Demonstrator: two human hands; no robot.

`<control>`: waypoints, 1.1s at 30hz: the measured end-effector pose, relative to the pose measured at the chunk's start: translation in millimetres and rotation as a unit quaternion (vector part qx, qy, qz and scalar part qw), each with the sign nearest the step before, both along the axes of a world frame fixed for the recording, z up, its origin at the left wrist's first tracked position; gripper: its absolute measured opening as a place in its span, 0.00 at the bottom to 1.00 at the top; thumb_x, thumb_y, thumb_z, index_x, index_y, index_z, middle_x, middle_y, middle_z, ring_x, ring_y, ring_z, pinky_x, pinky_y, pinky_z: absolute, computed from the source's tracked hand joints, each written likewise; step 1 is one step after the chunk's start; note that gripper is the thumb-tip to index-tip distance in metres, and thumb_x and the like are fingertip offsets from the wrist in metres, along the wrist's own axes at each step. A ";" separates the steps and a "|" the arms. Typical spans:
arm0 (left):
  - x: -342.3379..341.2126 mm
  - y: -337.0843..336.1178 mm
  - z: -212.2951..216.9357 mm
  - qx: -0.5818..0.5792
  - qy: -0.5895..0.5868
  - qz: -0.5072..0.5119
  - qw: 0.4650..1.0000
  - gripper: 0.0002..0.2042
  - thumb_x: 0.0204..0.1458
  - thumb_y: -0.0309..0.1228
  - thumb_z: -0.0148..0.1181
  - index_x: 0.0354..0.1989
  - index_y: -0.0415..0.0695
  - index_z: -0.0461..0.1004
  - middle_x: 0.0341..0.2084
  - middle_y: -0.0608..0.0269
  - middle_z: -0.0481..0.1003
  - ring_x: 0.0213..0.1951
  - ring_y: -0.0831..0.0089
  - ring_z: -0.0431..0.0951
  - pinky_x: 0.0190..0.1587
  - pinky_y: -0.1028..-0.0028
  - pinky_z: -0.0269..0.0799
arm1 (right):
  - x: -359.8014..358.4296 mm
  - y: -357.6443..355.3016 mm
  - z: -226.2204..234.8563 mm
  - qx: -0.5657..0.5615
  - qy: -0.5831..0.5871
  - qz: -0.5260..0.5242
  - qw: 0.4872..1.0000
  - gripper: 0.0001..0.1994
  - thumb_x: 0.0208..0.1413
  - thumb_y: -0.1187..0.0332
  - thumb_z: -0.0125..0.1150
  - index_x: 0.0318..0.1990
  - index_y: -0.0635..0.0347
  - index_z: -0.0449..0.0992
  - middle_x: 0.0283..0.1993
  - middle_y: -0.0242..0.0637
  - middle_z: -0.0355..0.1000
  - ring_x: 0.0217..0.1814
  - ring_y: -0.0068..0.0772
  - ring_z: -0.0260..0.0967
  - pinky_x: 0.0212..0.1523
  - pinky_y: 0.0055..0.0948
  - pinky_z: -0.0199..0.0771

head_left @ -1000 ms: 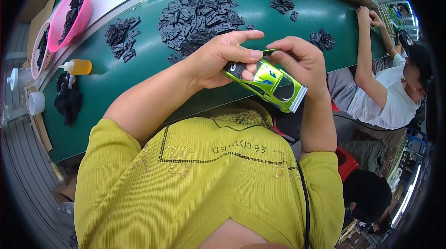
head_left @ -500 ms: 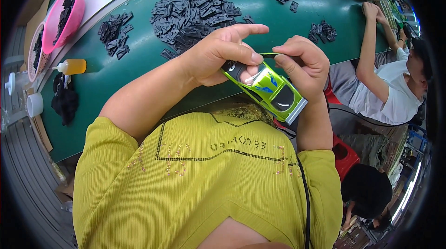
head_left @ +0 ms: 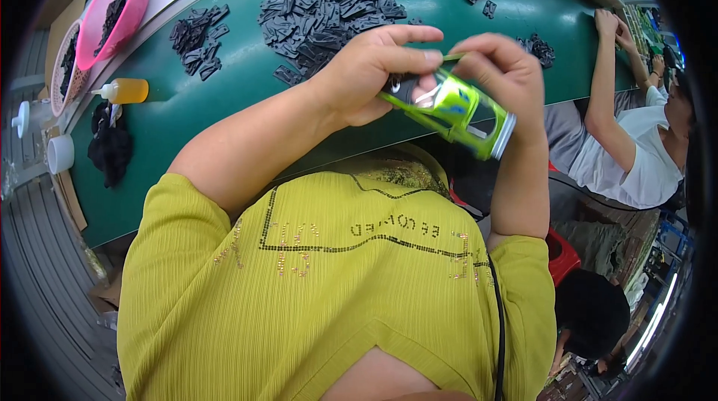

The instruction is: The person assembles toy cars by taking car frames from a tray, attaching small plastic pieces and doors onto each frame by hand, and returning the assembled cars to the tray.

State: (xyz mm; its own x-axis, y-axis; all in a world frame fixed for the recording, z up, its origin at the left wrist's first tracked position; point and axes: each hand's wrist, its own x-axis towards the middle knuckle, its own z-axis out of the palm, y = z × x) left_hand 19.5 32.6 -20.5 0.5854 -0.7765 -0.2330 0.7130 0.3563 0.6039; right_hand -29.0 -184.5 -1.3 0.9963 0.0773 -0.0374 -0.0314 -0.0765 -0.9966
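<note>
Holding a lime-green toy car (head_left: 456,111) between both hands, the person is working at its front end, above the near edge of the green work table (head_left: 224,113). The left hand (head_left: 370,72) is clamping the car's dark nose between thumb and forefinger, while the right hand (head_left: 502,75) is gripping the body from the other side, fingers curled over the roof; the two hands are meeting on the car, almost touching. A thin green sliver is showing between the fingertips, possibly a small part or tool, though it is too small to tell. By the look of it, a fitting step is in hand at the nose, and the next move is calling for steady pressure with the car kept from twisting.

At twelve o'clock from the hands a big heap of black plastic parts (head_left: 329,4) is lying on the table, with a smaller pile (head_left: 196,36) at ten o'clock. Farther out at ten o'clock a pink basket (head_left: 120,8) is holding more dark pieces, and a second basket (head_left: 66,64) beside it is doing the same. A yellow squeeze bottle (head_left: 126,90) is lying at nine o'clock, near a black cloth (head_left: 111,147). At three o'clock a co-worker's arm (head_left: 606,94) is resting on the table.
</note>
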 end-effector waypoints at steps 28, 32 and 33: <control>5.7 -2.4 -2.0 0.082 -0.051 0.218 0.971 0.15 0.57 0.25 0.61 0.52 0.36 0.70 0.29 0.58 0.76 0.26 0.74 0.77 0.31 0.76 0.76 | -57.2 78.6 -12.7 -0.236 -0.213 -0.101 0.943 0.07 0.46 0.81 0.69 0.34 0.64 0.79 0.23 0.33 0.69 0.20 0.25 0.66 0.21 0.26 0.64; 6.8 -1.5 -5.8 0.021 -0.034 0.189 0.981 0.14 0.59 0.27 0.60 0.51 0.36 0.71 0.28 0.61 0.75 0.26 0.74 0.75 0.33 0.74 0.75 | -51.8 74.6 -9.0 -0.253 -0.286 -0.121 0.916 0.07 0.47 0.80 0.70 0.34 0.65 0.78 0.26 0.36 0.72 0.22 0.26 0.70 0.21 0.26 0.66; 6.0 -1.4 -4.9 0.020 -0.034 0.188 0.981 0.14 0.59 0.27 0.60 0.51 0.36 0.71 0.28 0.61 0.75 0.26 0.74 0.75 0.33 0.74 0.75 | -51.6 73.0 -9.8 -0.254 -0.286 -0.122 0.916 0.07 0.47 0.80 0.70 0.34 0.65 0.78 0.26 0.36 0.72 0.22 0.26 0.70 0.21 0.26 0.66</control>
State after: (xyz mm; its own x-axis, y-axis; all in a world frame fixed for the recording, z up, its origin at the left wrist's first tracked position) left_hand 25.5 31.2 -25.4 0.8443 -0.4934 -0.2091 0.4926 0.5612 0.6651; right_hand -80.6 -111.5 -11.2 0.8492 -0.0323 0.5271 0.4076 -0.5946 -0.6931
